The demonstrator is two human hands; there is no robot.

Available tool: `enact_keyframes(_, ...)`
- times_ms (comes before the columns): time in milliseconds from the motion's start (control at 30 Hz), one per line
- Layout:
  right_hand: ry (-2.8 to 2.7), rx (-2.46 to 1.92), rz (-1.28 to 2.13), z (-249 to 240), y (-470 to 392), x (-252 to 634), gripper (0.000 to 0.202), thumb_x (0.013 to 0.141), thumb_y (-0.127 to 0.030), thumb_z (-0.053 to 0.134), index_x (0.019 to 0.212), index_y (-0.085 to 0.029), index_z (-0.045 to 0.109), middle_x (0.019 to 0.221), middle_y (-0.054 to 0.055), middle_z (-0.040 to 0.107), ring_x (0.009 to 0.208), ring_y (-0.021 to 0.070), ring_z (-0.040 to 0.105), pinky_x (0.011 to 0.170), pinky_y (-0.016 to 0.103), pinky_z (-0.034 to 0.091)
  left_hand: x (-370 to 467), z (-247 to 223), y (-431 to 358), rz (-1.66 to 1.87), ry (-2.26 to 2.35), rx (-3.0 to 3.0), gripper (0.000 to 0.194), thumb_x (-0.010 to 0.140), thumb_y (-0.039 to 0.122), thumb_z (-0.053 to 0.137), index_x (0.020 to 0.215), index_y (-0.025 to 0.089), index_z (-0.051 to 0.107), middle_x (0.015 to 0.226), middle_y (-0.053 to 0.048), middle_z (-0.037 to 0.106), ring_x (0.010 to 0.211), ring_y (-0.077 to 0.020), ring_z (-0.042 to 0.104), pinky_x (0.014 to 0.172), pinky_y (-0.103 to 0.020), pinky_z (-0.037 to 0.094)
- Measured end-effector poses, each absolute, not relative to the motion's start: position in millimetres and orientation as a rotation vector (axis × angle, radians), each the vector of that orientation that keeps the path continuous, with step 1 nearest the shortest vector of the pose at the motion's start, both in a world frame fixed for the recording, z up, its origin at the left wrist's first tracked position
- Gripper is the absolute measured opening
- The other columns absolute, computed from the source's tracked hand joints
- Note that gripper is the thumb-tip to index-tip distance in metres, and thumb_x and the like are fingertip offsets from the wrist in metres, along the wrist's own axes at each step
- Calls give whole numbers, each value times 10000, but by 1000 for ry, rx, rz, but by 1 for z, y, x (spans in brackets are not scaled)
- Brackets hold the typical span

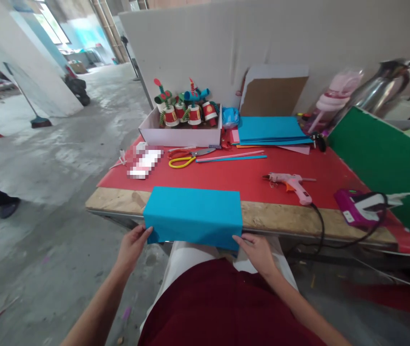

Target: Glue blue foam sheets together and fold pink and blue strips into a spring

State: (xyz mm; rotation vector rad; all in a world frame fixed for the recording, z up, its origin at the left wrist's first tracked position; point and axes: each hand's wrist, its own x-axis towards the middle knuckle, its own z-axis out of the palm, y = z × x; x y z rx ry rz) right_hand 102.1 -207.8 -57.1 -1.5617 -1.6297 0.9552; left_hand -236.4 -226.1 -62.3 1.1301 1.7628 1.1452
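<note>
A sheet of blue paper (194, 209) lies over the front edge of the table, its near part bent down toward my lap. My left hand (135, 242) pinches its left side near the lower corner. At the right side, my right hand (257, 250) grips the other lower corner between thumb and fingers. Beyond the sheet lie scissors (182, 162) with yellow and red handles, and thin pink and blue paper strips (232, 156). To the right rests a pink hot glue gun (293, 185) with its cord hanging off the table edge.
A white box (179, 137) holds several small paper-cup figures. More blue sheets (273, 129) are stacked at the back beside it. On the right are a purple device (356, 209), a green board (385, 168) and a metal jug (381, 89). A blurred-out item (145, 163) lies at left.
</note>
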Motion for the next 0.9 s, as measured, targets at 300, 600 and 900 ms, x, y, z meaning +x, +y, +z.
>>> enact_keyframes(300, -1494, -1623, 873, -64, -212, 96, 433, 681, -579, 588, 479, -196, 596, 458, 9, 527, 499, 157, 489, 502, 249, 363, -239, -60, -224, 1071, 2135, 1277, 268, 626, 460, 663, 617, 192, 671, 523, 18, 574, 533, -151, 519, 515, -239, 375)
enact_keyframes(600, -636, -1364, 1540, -81, -211, 83, 268, 491, -399, 774, 653, -219, 661, 654, 17, 690, 635, 196, 644, 664, 330, 523, -220, -68, -206, 1344, 1575, 432, 137, 580, 196, 728, 650, 144, 623, 629, -65, 702, 559, -190, 663, 553, -277, 544)
enact_keyframes(900, -545, -1084, 1511, -86, -200, 78, 189, 567, -257, 733, 730, -295, 645, 840, -8, 730, 936, 242, 654, 871, 395, 504, -209, -62, -197, 1530, 1291, 93, 250, 761, -46, 495, 684, 175, 584, 647, 4, 699, 652, -133, 684, 733, -270, 577)
